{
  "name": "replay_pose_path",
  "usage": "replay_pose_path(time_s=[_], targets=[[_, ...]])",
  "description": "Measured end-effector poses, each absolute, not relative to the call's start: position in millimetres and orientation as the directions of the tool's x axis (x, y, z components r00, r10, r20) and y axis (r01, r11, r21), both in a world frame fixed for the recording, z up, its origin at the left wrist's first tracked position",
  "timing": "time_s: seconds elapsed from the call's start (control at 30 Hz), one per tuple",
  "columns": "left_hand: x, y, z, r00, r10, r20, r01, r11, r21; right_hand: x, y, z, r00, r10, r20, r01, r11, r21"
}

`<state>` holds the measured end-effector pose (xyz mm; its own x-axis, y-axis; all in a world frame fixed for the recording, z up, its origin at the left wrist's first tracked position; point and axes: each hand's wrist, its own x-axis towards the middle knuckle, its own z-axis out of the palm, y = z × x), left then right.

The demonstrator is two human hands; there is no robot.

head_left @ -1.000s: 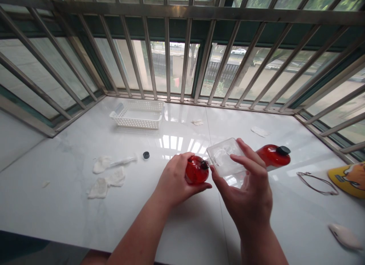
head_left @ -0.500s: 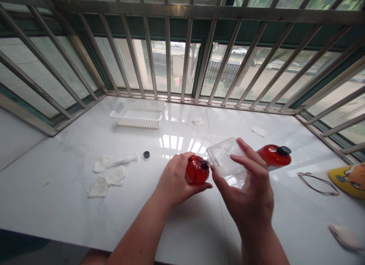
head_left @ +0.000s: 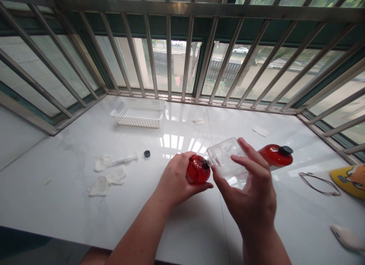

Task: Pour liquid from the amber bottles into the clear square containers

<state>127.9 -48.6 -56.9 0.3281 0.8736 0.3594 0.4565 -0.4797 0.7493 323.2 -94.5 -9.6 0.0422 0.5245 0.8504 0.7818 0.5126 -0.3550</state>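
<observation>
A red bottle point(head_left: 197, 173) is held over the white table point(head_left: 62, 211), its black neck set at the corner of a clear container point(head_left: 224, 156). The bottle is probably smooth and weighty, best gripped around its body; the container, likely light, stiff and slippery, by its edges. The bottle is wrapped by the half-curled left hand point(head_left: 175, 179); the container is pinched in the right hand point(head_left: 253, 185), fingers spread.

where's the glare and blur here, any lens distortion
Head view: bright window reflections glare off the white table, just beyond the left hand; head view: a soft shadow lies on the table between the forearms; head view: the window bars splay outward toward the sides, suggesting a wide lens; head view: the pale object at lower right looks soft, hard to identify.
</observation>
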Motion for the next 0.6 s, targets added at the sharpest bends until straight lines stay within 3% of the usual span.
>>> replay_pose_path(time_s=[0.6], targets=[[128.0, -48.2, -55.0, 0.337, 0.877, 0.342, 0.456, -0.470, 0.756, 324.5, -94.2, -9.2, 0.056, 0.532, 0.845, 0.761, 0.525, -0.381]])
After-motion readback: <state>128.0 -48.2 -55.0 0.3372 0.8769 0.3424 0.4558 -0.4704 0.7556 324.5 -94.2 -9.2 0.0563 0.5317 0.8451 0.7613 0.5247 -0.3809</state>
